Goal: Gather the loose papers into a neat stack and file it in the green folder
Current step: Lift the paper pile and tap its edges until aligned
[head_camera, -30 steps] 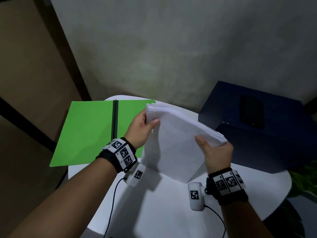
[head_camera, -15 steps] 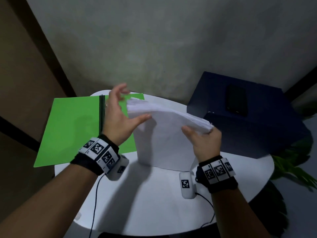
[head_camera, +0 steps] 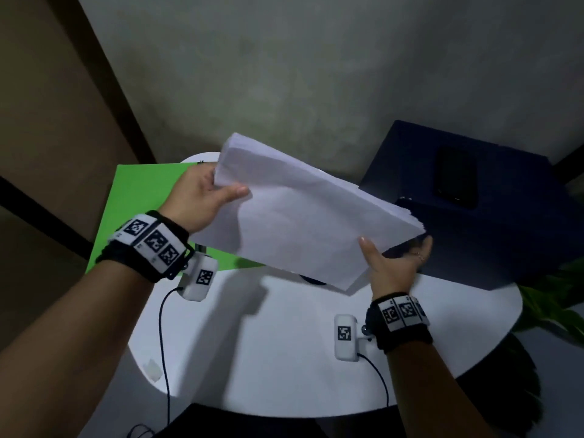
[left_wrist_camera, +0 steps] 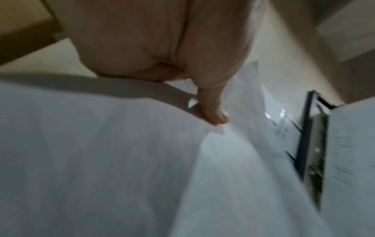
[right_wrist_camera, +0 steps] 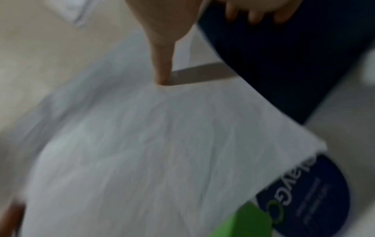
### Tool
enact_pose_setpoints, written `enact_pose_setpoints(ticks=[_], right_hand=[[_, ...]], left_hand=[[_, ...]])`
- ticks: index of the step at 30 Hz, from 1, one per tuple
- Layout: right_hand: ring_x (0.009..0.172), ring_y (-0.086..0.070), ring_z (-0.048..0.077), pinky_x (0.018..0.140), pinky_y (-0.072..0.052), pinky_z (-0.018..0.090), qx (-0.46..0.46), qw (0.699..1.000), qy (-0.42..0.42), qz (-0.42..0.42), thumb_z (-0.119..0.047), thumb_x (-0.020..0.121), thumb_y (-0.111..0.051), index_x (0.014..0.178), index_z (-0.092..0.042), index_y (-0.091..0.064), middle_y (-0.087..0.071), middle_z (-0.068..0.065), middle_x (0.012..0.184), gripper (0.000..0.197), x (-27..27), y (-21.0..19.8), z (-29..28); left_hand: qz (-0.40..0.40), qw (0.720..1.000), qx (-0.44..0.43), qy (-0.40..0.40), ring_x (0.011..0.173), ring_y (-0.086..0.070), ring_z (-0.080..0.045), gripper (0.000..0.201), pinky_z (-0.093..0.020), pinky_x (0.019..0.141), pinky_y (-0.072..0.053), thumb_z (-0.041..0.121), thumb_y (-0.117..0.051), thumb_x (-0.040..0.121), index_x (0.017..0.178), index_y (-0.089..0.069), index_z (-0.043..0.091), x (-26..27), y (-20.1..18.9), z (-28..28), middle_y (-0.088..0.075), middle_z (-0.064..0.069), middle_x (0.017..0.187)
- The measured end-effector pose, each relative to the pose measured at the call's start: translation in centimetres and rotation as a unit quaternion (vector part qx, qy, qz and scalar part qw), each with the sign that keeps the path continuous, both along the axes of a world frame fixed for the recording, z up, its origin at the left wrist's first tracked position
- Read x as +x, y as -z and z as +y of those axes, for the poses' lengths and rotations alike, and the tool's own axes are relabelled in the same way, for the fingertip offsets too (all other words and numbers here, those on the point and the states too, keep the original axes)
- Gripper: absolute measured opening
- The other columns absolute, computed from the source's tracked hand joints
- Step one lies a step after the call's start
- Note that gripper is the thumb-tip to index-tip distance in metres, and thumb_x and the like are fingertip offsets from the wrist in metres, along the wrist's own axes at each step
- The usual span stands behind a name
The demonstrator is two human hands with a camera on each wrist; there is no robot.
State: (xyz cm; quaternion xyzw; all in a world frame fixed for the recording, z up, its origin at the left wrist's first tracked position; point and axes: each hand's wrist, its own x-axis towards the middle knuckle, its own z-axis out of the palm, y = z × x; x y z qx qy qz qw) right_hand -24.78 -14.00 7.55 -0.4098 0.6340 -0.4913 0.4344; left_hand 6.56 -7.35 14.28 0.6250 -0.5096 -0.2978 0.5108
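The white paper stack (head_camera: 303, 216) hangs tilted in the air above the round white table (head_camera: 284, 358). My left hand (head_camera: 205, 197) grips its left edge, thumb on top and fingers underneath; the left wrist view shows that thumb pressed on the paper (left_wrist_camera: 101, 160). My right hand (head_camera: 395, 263) is at the stack's lower right edge with its fingers spread; only the thumb touches the paper (right_wrist_camera: 142, 152). The open green folder (head_camera: 142, 200) lies flat at the table's left, partly behind my left hand and the stack.
A dark blue box (head_camera: 489, 216) with a black phone (head_camera: 455, 181) on top stands at the back right, close to the stack's right edge. A round dark blue disc (right_wrist_camera: 304, 192) lies on the table under the papers. Green plant leaves (head_camera: 553, 305) hang off the right.
The stack stood on its edge on the table before; now it is lifted and tilted flatter. My left hand took the left edge again, and my right hand's fingers spread off the stack.
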Motion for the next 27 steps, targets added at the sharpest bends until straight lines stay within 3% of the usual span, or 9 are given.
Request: enact_pose_setpoints(ticks=[3,6,8,11,15,18,20,23,27], right_hand=[[0.108,-0.067,0.024,0.092,-0.055,0.048,0.019,0.987,-0.08,-0.137,-0.012,0.064,-0.087,0.134,-0.016,-0.047,-0.067,0.008,0.121,0.081,-1.1,-0.2,-0.8],[0.094,-0.072,0.026,0.081,-0.06,0.043,-0.005,0.993,-0.088,-0.083,-0.01,0.071,-0.083,0.107,-0.007,-0.068,-0.075,0.007,0.099,0.039,-1.5,-1.3,-0.7],[0.081,-0.074,0.011,0.066,-0.059,0.025,-0.035,0.996,-0.061,-0.056,-0.005,0.075,-0.08,0.098,-0.009,-0.071,-0.075,-0.001,0.086,0.025,-2.0,-1.4,0.1],[0.066,-0.065,-0.011,0.059,-0.051,0.007,-0.056,0.997,-0.05,0.01,-0.005,0.071,-0.083,0.091,-0.018,-0.067,-0.067,-0.01,0.084,0.029,-2.8,0.0,2.0],[0.066,-0.061,-0.002,0.059,-0.049,0.008,-0.038,0.992,-0.084,0.08,-0.009,0.068,-0.086,0.082,-0.02,-0.069,-0.067,-0.01,0.077,0.024,-3.3,1.1,2.7],[0.058,-0.06,0.002,0.048,-0.047,0.011,-0.046,0.994,-0.075,0.065,-0.008,0.071,-0.084,0.075,-0.019,-0.067,-0.066,-0.004,0.071,0.02,-3.6,0.3,2.4],[0.061,-0.062,-0.002,0.046,-0.047,0.01,-0.078,0.992,-0.08,0.066,-0.006,0.072,-0.082,0.08,-0.019,-0.066,-0.068,-0.002,0.078,0.022,-3.8,-0.2,2.2],[0.075,-0.064,-0.002,0.066,-0.051,0.011,-0.109,0.987,-0.091,0.076,-0.006,0.077,-0.078,0.09,-0.018,-0.067,-0.07,-0.008,0.085,0.022,-3.8,0.0,2.1],[0.077,-0.062,-0.005,0.069,-0.044,0.005,-0.116,0.987,-0.059,0.095,-0.011,0.085,-0.07,0.08,-0.024,-0.069,-0.07,-0.014,0.078,0.014,-3.3,0.3,2.1]], left_hand=[[0.076,0.997,0.026,-0.017,0.077,-0.067,0.007,0.021,-0.013,0.071,-0.052,-0.002,-0.067,0.085,0.095,-0.068,0.016,0.2,1.6,0.3,-0.073,0.025,0.08],[0.035,0.995,0.008,-0.091,0.071,-0.064,0.014,0.014,-0.011,0.069,-0.048,0.005,-0.071,0.085,0.094,-0.07,0.016,-1.7,4.0,0.6,-0.07,0.032,0.074],[0.051,0.989,-0.006,-0.141,0.066,-0.063,0.016,0.017,-0.007,0.064,-0.047,0.004,-0.071,0.084,0.099,-0.069,0.011,-3.5,5.6,1.6,-0.07,0.029,0.076],[0.073,0.987,0.048,-0.134,0.075,-0.066,0.011,0.029,-0.013,0.074,-0.055,0.002,-0.076,0.079,0.101,-0.066,0.017,-4.6,8.4,3.6,-0.07,0.011,0.091],[0.065,0.991,0.078,-0.087,0.082,-0.065,-0.014,0.027,-0.028,0.08,-0.054,-0.003,-0.077,0.076,0.089,-0.064,0.016,-4.2,10.1,4.0,-0.07,-0.01,0.088],[0.055,0.994,0.059,-0.076,0.07,-0.059,-0.002,0.012,-0.018,0.069,-0.05,-0.001,-0.073,0.08,0.084,-0.063,0.004,-4.1,8.9,3.3,-0.065,-0.007,0.079],[0.053,0.995,0.044,-0.066,0.07,-0.06,0.0,0.013,-0.016,0.067,-0.05,0.002,-0.072,0.083,0.088,-0.062,0.008,-3.8,8.3,3.1,-0.065,-0.006,0.082],[0.083,0.994,0.034,-0.064,0.083,-0.063,-0.006,0.015,-0.019,0.074,-0.053,0.012,-0.07,0.087,0.095,-0.063,0.023,-3.8,8.5,3.2,-0.068,0.003,0.093],[0.089,0.989,0.008,-0.12,0.076,-0.063,-0.003,0.014,-0.018,0.077,-0.051,0.016,-0.06,0.095,0.084,-0.067,0.02,-4.9,8.4,2.5,-0.07,0.015,0.076]])
